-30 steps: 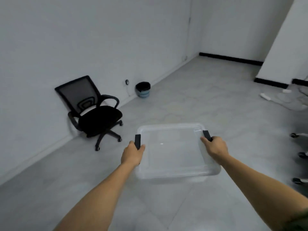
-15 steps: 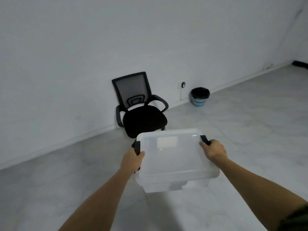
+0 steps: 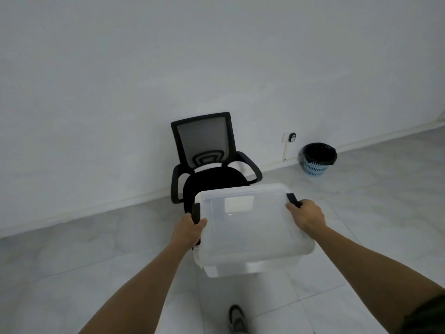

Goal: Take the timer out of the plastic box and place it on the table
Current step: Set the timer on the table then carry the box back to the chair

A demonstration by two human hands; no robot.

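Observation:
A clear plastic box [image 3: 250, 227] with a lid and black side latches hangs in the air in front of me, carried level. My left hand [image 3: 189, 231] grips its left side at the black latch. My right hand [image 3: 307, 216] grips the right side by the other latch. A pale rectangular patch [image 3: 239, 204] shows through the lid near the far edge; I cannot tell whether it is the timer or a label. No table is in view.
A black mesh office chair [image 3: 207, 162] stands against the white wall just beyond the box. A blue waste bin [image 3: 317, 160] with a black liner sits to the right by a wall socket [image 3: 290, 137]. My shoe [image 3: 237, 319] shows on the pale tiled floor.
The view has swung left, so the chair now sits straight ahead behind the box and closer. Both hands keep the same hold on the box.

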